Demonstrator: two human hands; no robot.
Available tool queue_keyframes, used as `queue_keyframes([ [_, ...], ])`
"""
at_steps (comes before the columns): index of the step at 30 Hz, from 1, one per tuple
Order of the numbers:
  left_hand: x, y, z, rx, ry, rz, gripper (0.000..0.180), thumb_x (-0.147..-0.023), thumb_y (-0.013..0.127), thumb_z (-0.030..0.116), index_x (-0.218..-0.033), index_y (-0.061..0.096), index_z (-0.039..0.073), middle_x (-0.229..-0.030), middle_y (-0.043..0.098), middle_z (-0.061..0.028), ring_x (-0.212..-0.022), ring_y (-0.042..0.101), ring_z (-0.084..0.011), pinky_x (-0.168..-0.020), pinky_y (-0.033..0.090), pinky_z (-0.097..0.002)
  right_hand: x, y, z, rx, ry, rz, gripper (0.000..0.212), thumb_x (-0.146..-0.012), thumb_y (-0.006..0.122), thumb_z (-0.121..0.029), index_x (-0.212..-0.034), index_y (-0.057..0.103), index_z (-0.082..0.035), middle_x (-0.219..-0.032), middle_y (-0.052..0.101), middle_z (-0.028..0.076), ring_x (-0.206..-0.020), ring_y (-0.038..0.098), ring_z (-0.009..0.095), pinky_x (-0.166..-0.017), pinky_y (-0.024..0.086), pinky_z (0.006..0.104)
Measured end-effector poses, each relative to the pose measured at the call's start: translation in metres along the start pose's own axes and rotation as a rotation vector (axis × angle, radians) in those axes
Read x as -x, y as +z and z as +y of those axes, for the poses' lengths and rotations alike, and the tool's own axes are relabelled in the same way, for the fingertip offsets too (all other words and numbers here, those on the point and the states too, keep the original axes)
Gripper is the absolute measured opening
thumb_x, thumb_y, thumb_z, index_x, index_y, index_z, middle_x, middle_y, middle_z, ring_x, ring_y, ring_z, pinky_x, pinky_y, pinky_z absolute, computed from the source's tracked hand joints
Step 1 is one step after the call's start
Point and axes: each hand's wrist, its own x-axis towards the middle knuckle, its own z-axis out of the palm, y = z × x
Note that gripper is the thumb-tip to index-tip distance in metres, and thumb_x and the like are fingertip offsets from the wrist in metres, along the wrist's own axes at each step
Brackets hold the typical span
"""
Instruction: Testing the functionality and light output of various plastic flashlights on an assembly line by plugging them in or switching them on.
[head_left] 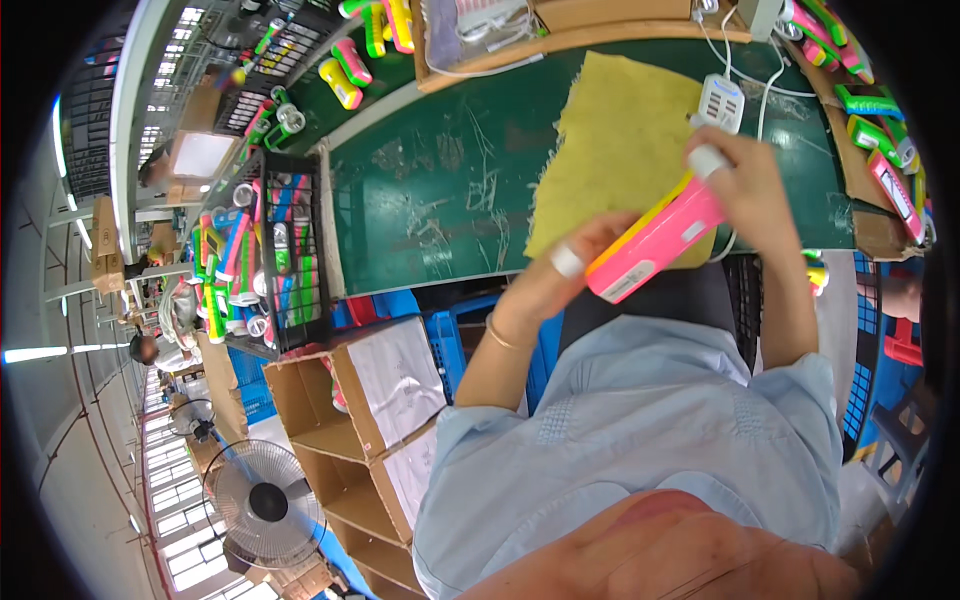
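Pink-and-yellow handheld device (662,244) judged light and stiff, smooth shell perhaps slippery, casing possibly fragile if dropped; best hold seemed round the long body, clear of the pale patches. Looked boxy and elongated: pink broad face, yellow along one side, pale label near the lower end. It was held tilted near the yellow cloth (630,130) on the green surface (400,170), left hand (588,252) grasping its lower end, right hand (748,185) its upper

The left hand (548,280) and right hand (750,190) hold a pink device (665,245) near yellow cloth (625,140).
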Motion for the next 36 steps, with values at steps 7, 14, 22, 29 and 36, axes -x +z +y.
queue_keyframes([
  [7,-0.028,0.024,-0.011,0.025,-0.133,0.214,0.037,-0.075,0.063,0.009,-0.107,0.045,0.001,-0.085,0.056,-0.0079,-0.069,0.060,-0.0177,-0.062,0.051,-0.0289,0.013,0.043,0.029,-0.075,-0.230,0.130,0.022,-0.079,0.054,-0.012,-0.092,0.056,0.005,-0.078,0.057,0.011,-0.060,0.055,0.022,-0.058,0.044,0.0298],
  [14,-0.057,0.003,0.002,0.521,0.004,0.201,0.040,-0.086,0.052,0.028,-0.115,0.044,0.001,-0.084,0.054,-0.0088,-0.064,0.054,-0.0173,-0.057,0.046,-0.0289,0.033,0.043,0.054,-0.571,0.320,-0.228,0.024,-0.089,0.044,-0.013,-0.107,0.057,-0.002,-0.064,0.042,-0.003,-0.051,0.035,0.004,-0.045,0.027,0.0195],
  [22,-0.077,-0.007,0.001,0.151,0.038,0.451,0.021,-0.080,0.049,0.011,-0.099,0.046,0.002,-0.082,0.055,-0.0097,-0.067,0.058,-0.0223,-0.058,0.050,-0.0340,0.044,0.039,0.072,-0.824,0.390,-0.126,0.034,-0.093,0.040,-0.026,-0.110,0.053,0.001,-0.052,0.038,-0.005,-0.041,0.030,0.003,-0.039,0.023,0.0189],
  [29,-0.094,-0.024,0.012,-0.839,0.386,0.812,0.047,-0.081,0.058,0.009,-0.115,0.030,-0.003,-0.095,0.049,-0.0112,-0.083,0.054,-0.0200,-0.076,0.046,-0.0322,0.034,0.014,0.071,-0.559,0.136,-0.062,0.027,-0.085,0.051,-0.011,-0.108,0.060,0.000,-0.072,0.046,-0.005,-0.062,0.037,0.004,-0.054,0.029,0.0169],
  [36,-0.102,-0.024,0.009,-1.119,0.381,0.966,0.058,-0.074,0.068,0.018,-0.114,0.034,-0.007,-0.104,0.046,-0.0244,-0.089,0.051,-0.0386,-0.080,0.043,-0.0406,0.029,0.028,0.068,-0.614,0.259,0.027,0.020,-0.078,0.064,-0.012,-0.095,0.063,0.000,-0.086,0.063,0.002,-0.082,0.057,0.009,-0.073,0.043,0.0201],
])
